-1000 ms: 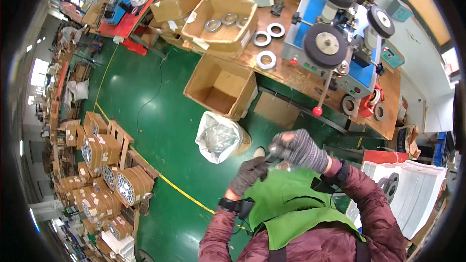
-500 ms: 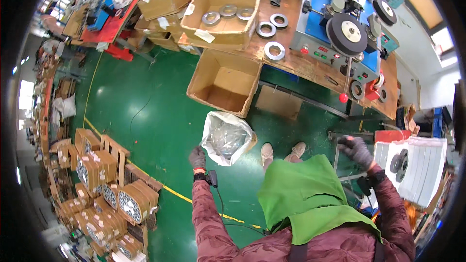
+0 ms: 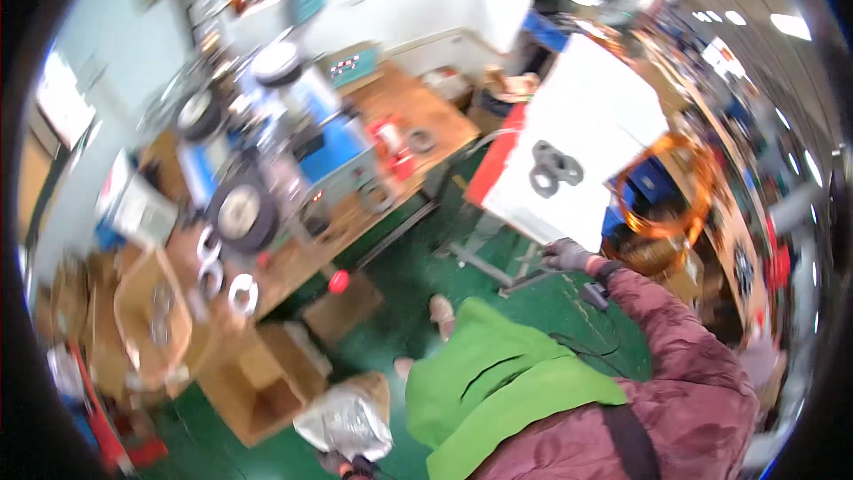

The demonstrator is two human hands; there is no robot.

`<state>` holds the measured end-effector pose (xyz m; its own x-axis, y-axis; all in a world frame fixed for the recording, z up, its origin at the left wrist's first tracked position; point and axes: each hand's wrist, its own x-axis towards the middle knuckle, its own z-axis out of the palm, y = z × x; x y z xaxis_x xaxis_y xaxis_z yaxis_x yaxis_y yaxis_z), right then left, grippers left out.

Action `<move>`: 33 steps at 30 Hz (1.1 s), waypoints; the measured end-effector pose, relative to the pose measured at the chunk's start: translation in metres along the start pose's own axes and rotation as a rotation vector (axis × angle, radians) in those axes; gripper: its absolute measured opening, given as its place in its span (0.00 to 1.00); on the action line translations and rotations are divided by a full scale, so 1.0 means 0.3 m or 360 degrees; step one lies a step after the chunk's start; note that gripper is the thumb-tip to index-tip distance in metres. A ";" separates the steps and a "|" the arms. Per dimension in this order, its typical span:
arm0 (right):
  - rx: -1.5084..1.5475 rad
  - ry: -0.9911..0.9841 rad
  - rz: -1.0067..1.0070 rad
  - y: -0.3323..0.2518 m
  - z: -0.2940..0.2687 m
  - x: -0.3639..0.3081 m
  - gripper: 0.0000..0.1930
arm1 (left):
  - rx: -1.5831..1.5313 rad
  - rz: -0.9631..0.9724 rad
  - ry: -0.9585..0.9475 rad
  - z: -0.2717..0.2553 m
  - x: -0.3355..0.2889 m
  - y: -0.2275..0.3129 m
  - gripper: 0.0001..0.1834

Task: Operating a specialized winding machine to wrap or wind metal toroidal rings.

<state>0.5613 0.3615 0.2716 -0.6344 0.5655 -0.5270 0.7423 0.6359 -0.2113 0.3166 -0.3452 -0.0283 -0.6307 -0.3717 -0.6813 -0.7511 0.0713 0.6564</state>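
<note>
My right hand, in a dark grey glove, is at the near edge of a white-topped table. Its fingers point left, loosely bent and apart, with nothing visible in them. Several dark grey rings lie together on that white top, beyond the hand. At the lower edge my gloved left hand is beside a white plastic bag that lines a container on the floor. Blur and the picture's rim hide the left fingers, so I cannot tell whether they grip the bag.
A wooden bench carries a blue machine with dark wheels, and silvery rings lie near its edge. An open cardboard box stands below. A coil of copper-coloured wire is right of the white table. A cable hangs near my right arm.
My view has swung right, bringing the white table toward the middle. My right hand has come to the table's edge. The bag and left hand now appear at the lower edge.
</note>
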 end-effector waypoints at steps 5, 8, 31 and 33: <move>0.0283 0.0444 0.0516 0.189 -0.071 0.010 0.18 | 0.0167 0.0154 -0.0042 0.164 -0.092 0.237 0.16; 0.0426 0.1060 0.0987 0.277 -0.130 0.149 0.37 | 0.0312 0.0145 -0.0186 0.299 -0.124 0.327 0.20; 0.0222 0.1189 0.0190 0.232 -0.403 0.600 0.49 | 0.0324 0.0520 -0.0337 0.386 -0.267 0.954 0.23; 0.0842 0.1070 -0.0134 -0.008 -0.495 0.559 0.49 | 0.0051 0.0677 -0.0606 0.562 -0.368 1.258 0.21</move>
<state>0.4209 0.5329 0.3059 -0.5607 0.8249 0.0723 0.5840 0.4558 -0.6717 0.0697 -0.1212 0.2399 -0.9003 0.0556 -0.4316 -0.4172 0.1720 0.8924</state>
